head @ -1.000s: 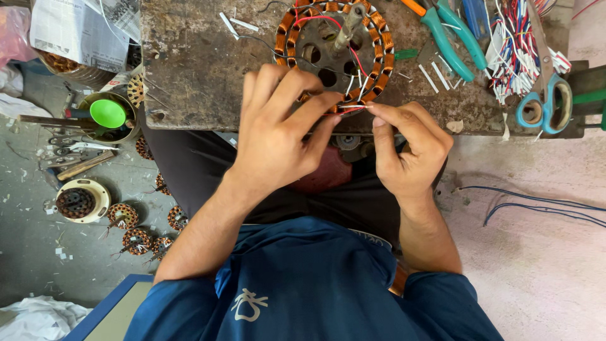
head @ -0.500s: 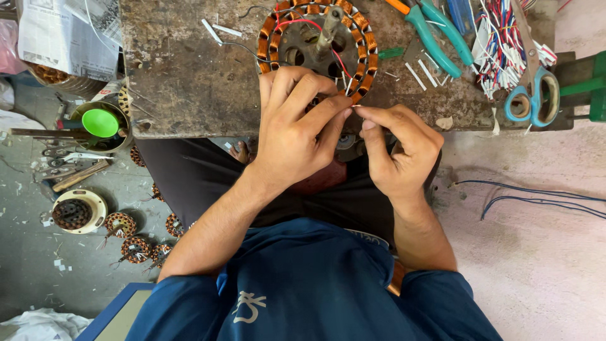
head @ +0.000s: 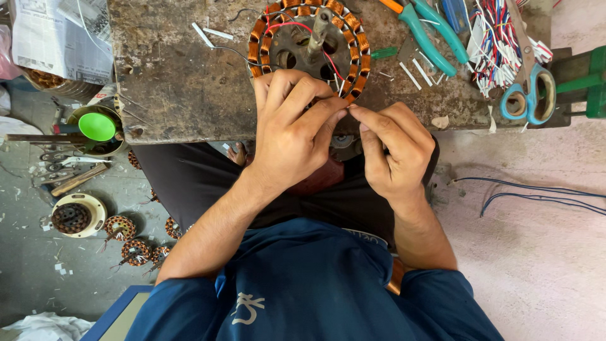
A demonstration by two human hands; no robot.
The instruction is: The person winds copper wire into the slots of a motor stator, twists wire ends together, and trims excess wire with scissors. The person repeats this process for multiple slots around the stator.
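- Fingers (head: 328, 113) of left hand (head: 293, 136): pinched against right-hand fingertips at near edge of surface (head: 183, 82), gripping fine wire ends; wire itself too thin to tell clearly.
- Right hand (head: 394, 155): fingers closed on same ends.
- Wound stator (head: 309, 44): copper coils, red leads, at far edge, touching left fingers.
- Teal pliers (head: 429, 38): right of stator.
- Scissors (head: 530, 88): right edge.
- Green-capped tin (head: 95, 129): floor, left.

Lying on the worn bench (head: 189, 82): teal-handled pliers (head: 429, 38), blue-handled scissors (head: 530, 88), a bundle of coloured wires (head: 499, 31); on the floor, a green-lidded tin (head: 95, 129), spare copper-wound coils (head: 126, 243), newspaper (head: 57, 38), loose dark cables (head: 536, 199).
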